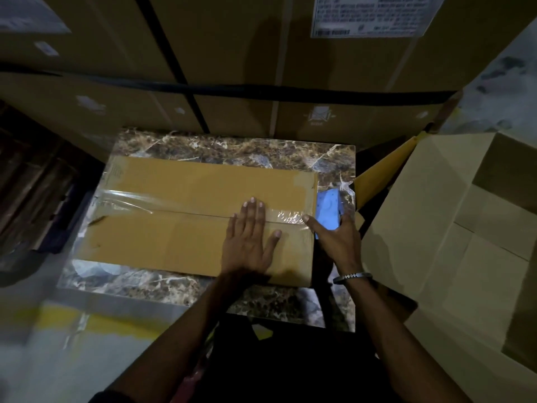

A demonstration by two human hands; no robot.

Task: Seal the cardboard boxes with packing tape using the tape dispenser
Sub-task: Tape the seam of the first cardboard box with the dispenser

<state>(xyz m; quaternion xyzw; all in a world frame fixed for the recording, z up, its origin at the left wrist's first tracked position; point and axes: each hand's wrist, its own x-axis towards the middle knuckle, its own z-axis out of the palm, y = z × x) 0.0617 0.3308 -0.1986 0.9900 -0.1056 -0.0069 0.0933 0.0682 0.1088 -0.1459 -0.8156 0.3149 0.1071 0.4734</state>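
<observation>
Pressing flat, fingers straight: left hand [250, 237] on cardboard box [180, 199] at frame centre, over clear tape [174, 203] along its seam | right hand [334, 234] curled around blue tape dispenser [329, 209] at box's right edge

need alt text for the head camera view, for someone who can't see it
Seen from above, a person's left hand presses flat on a closed cardboard box while the right hand grips a blue tape dispenser at the box's right edge. Clear tape runs along the centre seam. The box sits on a marble-patterned table.
</observation>
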